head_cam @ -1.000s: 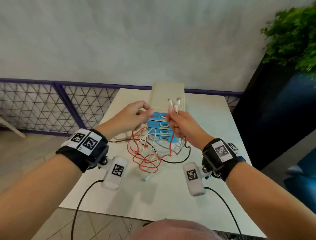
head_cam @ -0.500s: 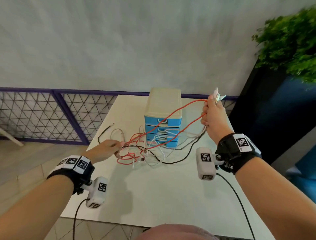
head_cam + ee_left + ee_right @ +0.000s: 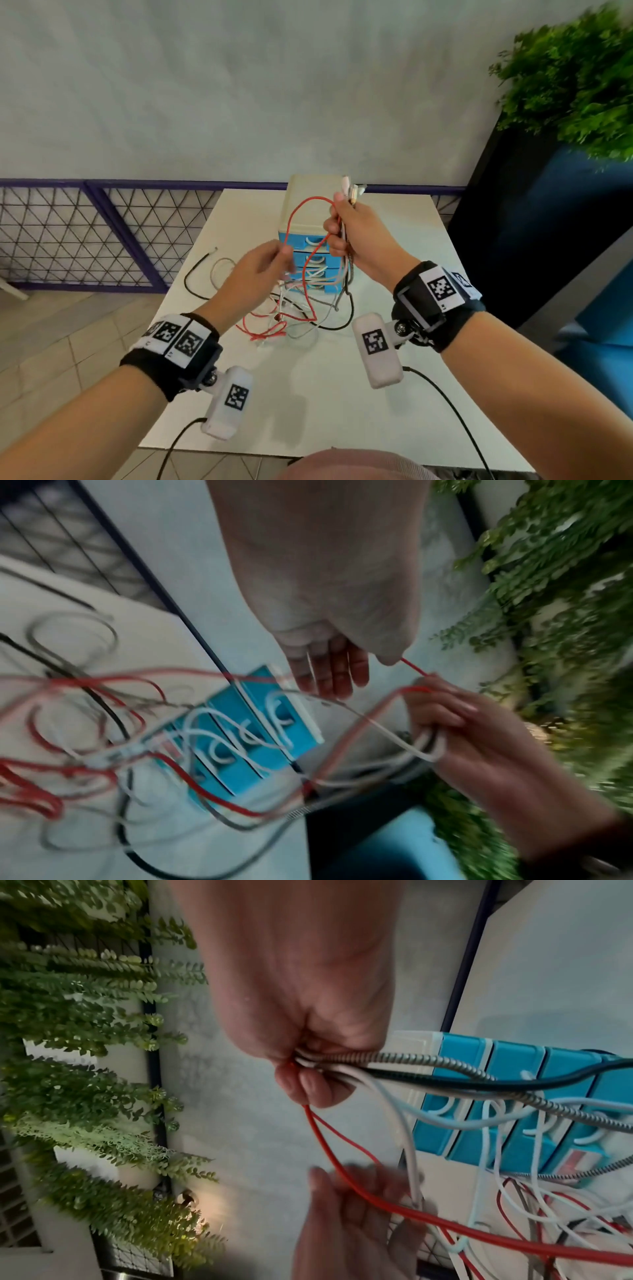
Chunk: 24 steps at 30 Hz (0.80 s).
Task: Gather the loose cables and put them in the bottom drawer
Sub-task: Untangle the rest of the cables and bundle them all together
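R hand point(image 3: 356, 236) is raised in front of the drawer unit point(image 3: 310, 219), fingers clamped round a bunch of cables point(image 3: 301, 301), plug ends sticking up above the fist. L hand point(image 3: 255, 274) just left of the unit, thumb & fingertips pinching the red cable point(image 3: 294, 212). Rest of the tangle trails onto the table point(image 3: 308, 394) in front of the unit; drawers look closed.

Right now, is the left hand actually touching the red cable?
Touching. In the left wrist view the red cable runs straight out from the left hand at its thumb tip, pinched there.
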Each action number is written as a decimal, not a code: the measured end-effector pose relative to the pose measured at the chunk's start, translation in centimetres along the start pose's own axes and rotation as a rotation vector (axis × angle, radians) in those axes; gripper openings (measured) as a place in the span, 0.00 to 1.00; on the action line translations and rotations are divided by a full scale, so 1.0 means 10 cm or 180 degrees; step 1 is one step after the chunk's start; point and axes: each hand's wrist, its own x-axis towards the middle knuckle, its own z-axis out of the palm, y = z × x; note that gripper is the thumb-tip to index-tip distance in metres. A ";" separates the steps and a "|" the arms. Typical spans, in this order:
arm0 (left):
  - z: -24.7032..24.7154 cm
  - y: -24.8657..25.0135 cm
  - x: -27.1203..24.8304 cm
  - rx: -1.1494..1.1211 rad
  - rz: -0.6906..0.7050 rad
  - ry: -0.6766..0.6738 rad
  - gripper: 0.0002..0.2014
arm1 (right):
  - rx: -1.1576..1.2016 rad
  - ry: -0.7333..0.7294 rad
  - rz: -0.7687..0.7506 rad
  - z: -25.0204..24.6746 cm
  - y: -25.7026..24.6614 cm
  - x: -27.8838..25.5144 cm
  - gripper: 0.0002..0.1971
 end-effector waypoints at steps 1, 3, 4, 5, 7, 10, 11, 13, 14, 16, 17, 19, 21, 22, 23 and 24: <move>0.07 0.11 -0.04 -0.0269 0.0012 -0.0246 0.16 | -0.0068 -0.0009 -0.0033 0.04 0.01 0.00 0.17; 0.18 0.22 -0.08 -0.0388 0.0069 -0.0561 0.19 | -0.0087 0.0083 -0.0083 0.08 0.01 0.02 0.17; 0.21 0.23 -0.11 -0.0413 0.0074 -0.0691 0.19 | 0.0007 0.0184 -0.0111 0.09 0.00 0.04 0.17; 0.23 0.20 -0.14 -0.0460 0.0039 -0.0797 0.17 | 0.0132 0.0306 -0.0157 0.07 -0.03 0.06 0.18; 0.20 0.03 -0.17 -0.0497 -0.0090 -0.0891 0.13 | 0.0348 0.0547 -0.0260 0.01 -0.08 0.11 0.18; 0.08 -0.24 -0.20 -0.0161 -0.0041 -0.0772 0.11 | 0.0495 0.0773 -0.0312 -0.08 -0.08 0.16 0.18; 0.05 -0.29 -0.19 -0.0062 0.0012 -0.0703 0.12 | 0.0481 0.0860 -0.0319 -0.10 -0.04 0.16 0.18; 0.01 -0.33 -0.17 0.0140 0.0053 -0.0402 0.13 | 0.0404 0.0991 -0.0346 -0.12 0.01 0.18 0.18; -0.01 -0.31 -0.16 0.0167 0.0039 -0.0195 0.12 | 0.0362 0.1018 -0.0357 -0.13 0.03 0.19 0.18; -0.05 -0.32 -0.14 0.0286 0.0123 0.0127 0.12 | 0.0272 0.1057 -0.0375 -0.16 0.01 0.20 0.18; -0.09 -0.34 -0.14 0.0388 0.0177 0.0211 0.12 | 0.0250 0.1090 -0.0388 -0.19 -0.01 0.21 0.18; -0.15 -0.41 -0.17 0.0500 0.0144 0.0193 0.14 | 0.0281 0.1157 -0.0434 -0.24 -0.07 0.21 0.18; -0.18 -0.50 -0.24 0.0578 -0.0022 -0.0176 0.16 | 0.0304 0.1231 -0.0495 -0.27 -0.12 0.21 0.18; -0.20 -0.57 -0.28 0.0652 -0.0114 -0.0420 0.16 | 0.0306 0.1270 -0.0535 -0.29 -0.14 0.21 0.18; -0.22 -0.66 -0.33 0.0736 -0.0243 -0.0637 0.17 | 0.0329 0.1308 -0.0573 -0.31 -0.16 0.22 0.18; -0.24 -0.76 -0.37 0.0776 -0.0370 -0.0806 0.17 | 0.0372 0.1346 -0.0605 -0.32 -0.17 0.23 0.18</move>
